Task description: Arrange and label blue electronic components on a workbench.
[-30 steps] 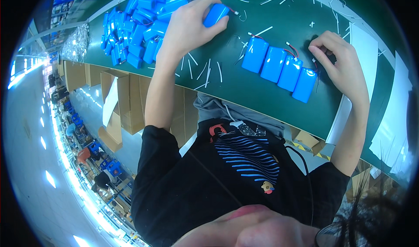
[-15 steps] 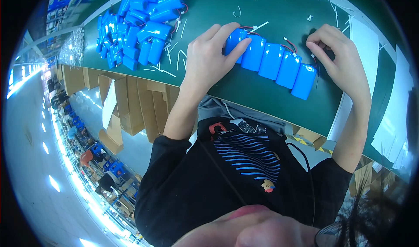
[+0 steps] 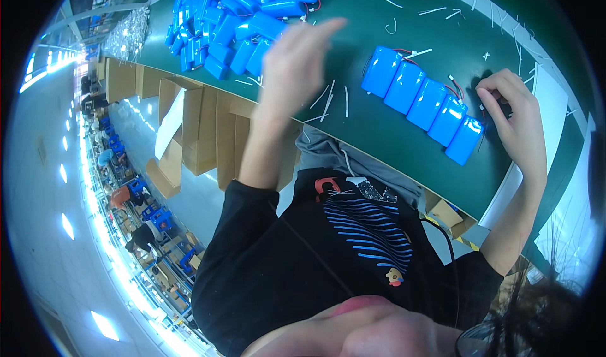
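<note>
Several blue shrink-wrapped battery packs (image 3: 426,104) lie side by side in a slanting row on the green tabletop. Short red and black leads with white plugs come out of their far ends. My right hand (image 3: 514,114) is at the right end of the row, its fingers curled in beside the last pack (image 3: 466,141). A thin lead and white plug show by its thumb; what the fingertips hold is hidden. Away from the row, my left hand (image 3: 297,66) is over the right edge of a heap of similar packs (image 3: 221,25), smeared by motion, so its grip is unclear.
Thin white strips (image 3: 328,101) are scattered over the tabletop (image 3: 379,139). White sheets (image 3: 555,98) lie along its right side. Cardboard boxes (image 3: 202,130) stand below the table's near left edge. A pile of clear material (image 3: 128,35) sits beyond the heap.
My left hand has let go of the leftmost pack in the row and moved left to the heap. My right hand stays by the right end. The whole view has shifted slightly.
</note>
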The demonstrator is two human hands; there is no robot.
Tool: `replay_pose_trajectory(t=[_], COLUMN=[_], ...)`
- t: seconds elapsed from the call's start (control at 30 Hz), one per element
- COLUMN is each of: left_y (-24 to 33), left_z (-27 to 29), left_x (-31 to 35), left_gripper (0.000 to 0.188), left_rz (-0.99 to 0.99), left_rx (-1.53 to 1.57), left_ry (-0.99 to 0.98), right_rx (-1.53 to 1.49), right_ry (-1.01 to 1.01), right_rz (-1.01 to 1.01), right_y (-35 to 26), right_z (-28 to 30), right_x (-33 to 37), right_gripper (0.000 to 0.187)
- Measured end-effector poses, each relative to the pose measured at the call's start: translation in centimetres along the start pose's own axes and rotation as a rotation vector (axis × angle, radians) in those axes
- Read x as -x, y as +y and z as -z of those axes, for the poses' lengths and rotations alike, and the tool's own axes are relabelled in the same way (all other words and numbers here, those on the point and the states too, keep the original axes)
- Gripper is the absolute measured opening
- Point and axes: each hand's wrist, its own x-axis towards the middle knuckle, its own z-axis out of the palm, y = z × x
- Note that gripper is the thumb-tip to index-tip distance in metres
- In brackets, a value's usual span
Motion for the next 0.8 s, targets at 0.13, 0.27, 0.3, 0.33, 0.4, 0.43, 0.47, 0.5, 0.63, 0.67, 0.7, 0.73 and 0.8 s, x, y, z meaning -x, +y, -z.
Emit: replay_pose_trajectory(t=[0.13, 0.27, 0.3, 0.33, 0.4, 0.43, 0.47, 0.5, 0.63, 0.67, 0.7, 0.73, 0.8], left_y=[-5.9, -6.1, -6.1, -6.2, -6.5, -6.5, -6.5, -6.5, -6.2, -5.7, -4.7, -3.5, -1.5], left_z=[5.5, 5.4, 5.3, 5.3, 5.2, 5.1, 5.1, 5.0, 4.6, 4.6, 4.7, 5.0, 5.0], left_x=[0.9, -0.1, -0.1, -0.1, -0.2, -0.1, -0.1, 0.0, 0.7, 0.6, 0.5, 0.5, 0.3], left_gripper=[0.033, 0.033, 0.033, 0.033, 0.033, 0.033, 0.033, 0.033, 0.024, 0.024, 0.024, 0.023, 0.023], left_rz=[-0.179, -0.176, -0.173, -0.172, -0.173, -0.173, -0.174, -0.176, -0.004, -0.007, 0.077, 0.164, 0.335], left_rx=[-0.491, -0.566, -0.592, -0.592, -0.626, -0.643, -0.66, -0.66, -0.282, -0.278, -0.173, -0.077, 0.13], left_ry=[-0.162, -0.228, -0.25, -0.248, -0.269, -0.281, -0.292, -0.293, -0.092, -0.093, -0.095, -0.096, -0.1], right_rx=[0.025, 0.009, 0.004, 0.005, 0.0, -0.004, -0.008, -0.009, 0.035, 0.037, 0.03, 0.019, 0.003], right_ry=[0.011, -0.001, -0.007, -0.007, -0.012, -0.015, -0.017, -0.016, 0.053, 0.054, 0.042, 0.03, 0.003], right_rz=[0.039, 0.012, 0.004, 0.005, 0.009, 0.011, 0.013, 0.011, 0.086, 0.081, 0.059, 0.045, 0.007], right_y=[0.1, 0.3, 0.3, 0.3, 0.4, 0.4, 0.4, 0.4, 0.2, 0.2, 0.3, 0.4, 0.5], right_z=[-0.7, -0.2, -0.1, -0.1, -0.2, -0.3, -0.3, -0.4, -0.6, -0.5, -0.4, -0.5, -0.5], right_x=[-0.3, 0.0, 0.0, -0.1, -0.2, -0.2, -0.2, -0.2, -0.2, -0.1, 0.0, 0.0, 0.0], right_gripper=[0.013, 0.013, 0.013, 0.013, 0.013, 0.013, 0.013, 0.013, 0.01, 0.01, 0.011, 0.011, 0.012])
